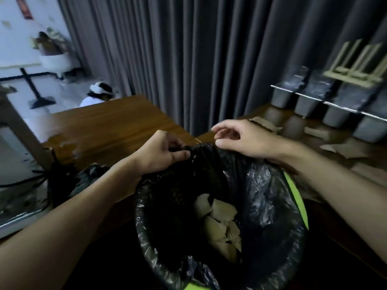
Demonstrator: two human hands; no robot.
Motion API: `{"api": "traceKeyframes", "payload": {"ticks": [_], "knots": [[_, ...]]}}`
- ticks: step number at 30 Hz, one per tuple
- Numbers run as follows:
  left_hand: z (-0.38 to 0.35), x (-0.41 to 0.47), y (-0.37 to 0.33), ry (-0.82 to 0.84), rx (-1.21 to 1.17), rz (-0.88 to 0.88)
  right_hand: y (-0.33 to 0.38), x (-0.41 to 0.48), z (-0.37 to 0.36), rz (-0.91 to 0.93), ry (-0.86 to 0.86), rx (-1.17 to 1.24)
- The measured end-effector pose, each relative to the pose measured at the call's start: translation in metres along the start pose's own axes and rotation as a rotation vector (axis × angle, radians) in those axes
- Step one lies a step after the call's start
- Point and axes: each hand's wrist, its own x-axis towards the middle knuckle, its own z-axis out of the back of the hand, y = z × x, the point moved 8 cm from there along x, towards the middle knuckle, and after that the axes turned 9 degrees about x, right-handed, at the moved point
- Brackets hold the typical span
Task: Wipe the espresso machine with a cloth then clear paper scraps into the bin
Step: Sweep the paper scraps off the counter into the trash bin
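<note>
Now your left hand (161, 151) pinches the liner (261, 185); right hand (240, 139) hovers half-closed, empty. Scraps (335, 147) lie on the bench (104, 126) at three o'clock, nearer your right.

**Bare forearms, no sleeves in view**

Two arms enter from the bottom corners, and both are bare along everything the camera catches: no sleeve edge or cuff shows on either one. The left hand (161, 152) and the right hand (240, 139) wear no gloves. The wrists carry no watch, strap or bracelet, and no ring can be made out on the fingers (217, 128). The nails look short and plain, though the picture is soft with blur. The forearms are slim and smooth, with no marks, tattoos or bandages that can be seen.
</note>
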Motion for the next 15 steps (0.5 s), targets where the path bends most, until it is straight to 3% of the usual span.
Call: {"api": "traceKeyframes", "payload": {"ticks": [4,8,15], "knots": [[-0.027,0.008,-0.029,0.124,-0.018,-0.132,-0.024,-0.037,-0.001,-0.126,0.085,-0.206],[-0.058,0.002,-0.039,0.249,0.005,-0.178,-0.055,-0.074,-0.008,-0.212,-0.04,-0.147],[-0.083,-0.015,-0.015,0.451,-0.005,-0.03,-0.093,-0.12,-0.013,-0.316,-0.201,-0.069]]}}
